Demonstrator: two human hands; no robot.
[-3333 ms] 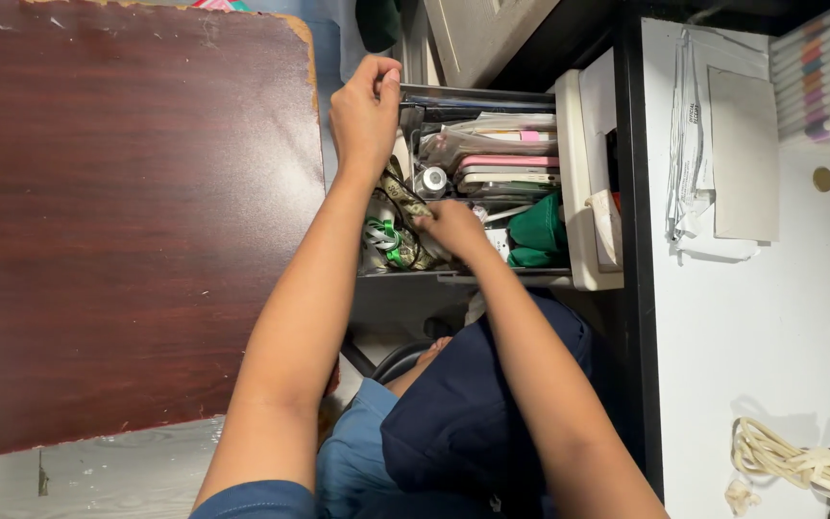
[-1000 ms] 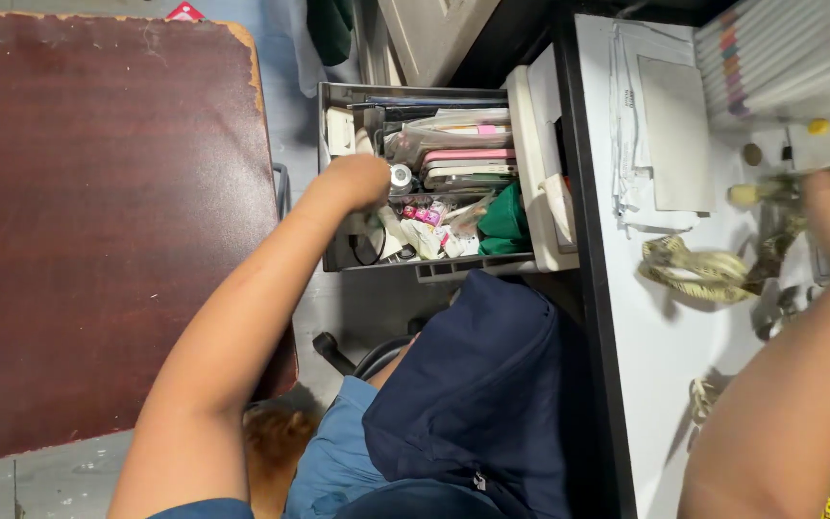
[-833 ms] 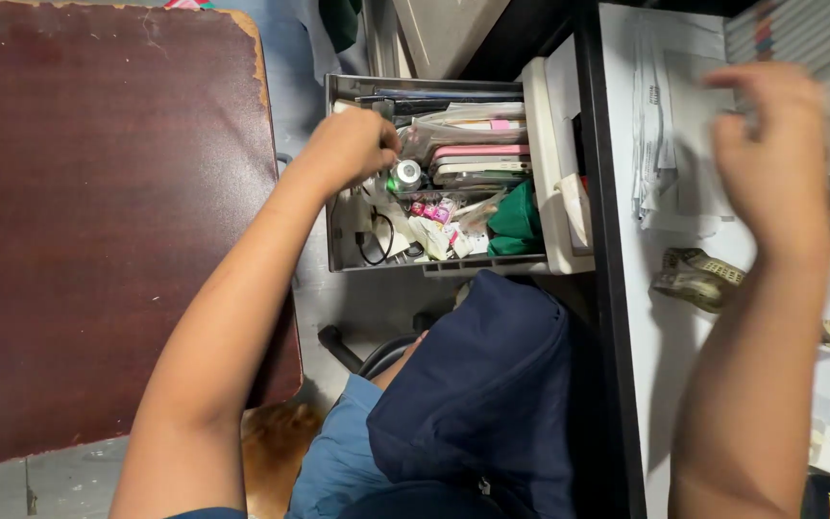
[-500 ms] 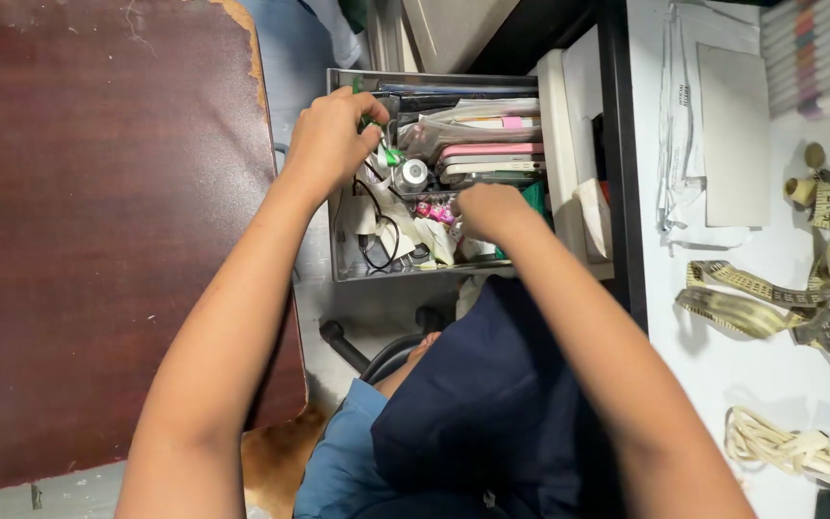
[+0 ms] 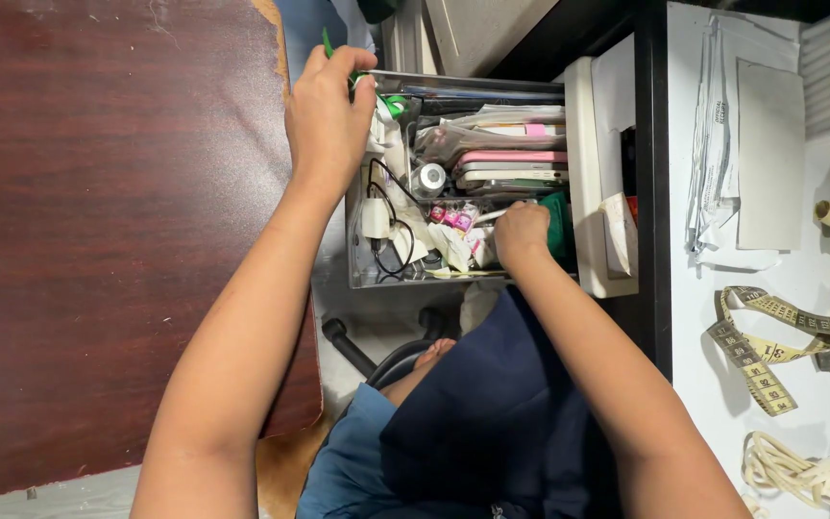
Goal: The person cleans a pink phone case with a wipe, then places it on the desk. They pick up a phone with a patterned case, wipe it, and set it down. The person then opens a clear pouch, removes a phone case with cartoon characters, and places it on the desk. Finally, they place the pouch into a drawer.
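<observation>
Grip, left hand (image 5: 327, 113): closed around a thin green object (image 5: 330, 46) with a crumpled white scrap, held at the far left corner of the open drawer (image 5: 453, 280); the object's tip pokes out above the fingers (image 5: 346, 67). What kind of object it is cannot be told.

Grip, right hand (image 5: 522, 234): curled down among the drawer's contents at the near right, knuckles up, just beside a green cloth (image 5: 557, 223). Whether it holds anything cannot be told; the fingertips are hidden.

Drawer contents, listed:
- white charger plug (image 5: 376, 217) with black cable (image 5: 388, 259), near left
- small silver round tin (image 5: 428, 180), centre
- pink wrapped bits (image 5: 451, 213), beside the right hand
- pink flat case (image 5: 511, 157) stacked on other flat cases, far right
- clear plastic bag (image 5: 453, 140) and papers along the far edge

Adjoining items:
- dark red wooden surface (image 5: 117, 221), left of the drawer
- white surface (image 5: 799, 308), right of the drawer, carrying a yellow measuring tape (image 5: 780, 336) in loose loops, folded papers (image 5: 718, 144), a grey card (image 5: 770, 154) and a cream cord bundle (image 5: 794, 471)
- dark blue bag (image 5: 492, 413) on the person's lap, below the drawer
</observation>
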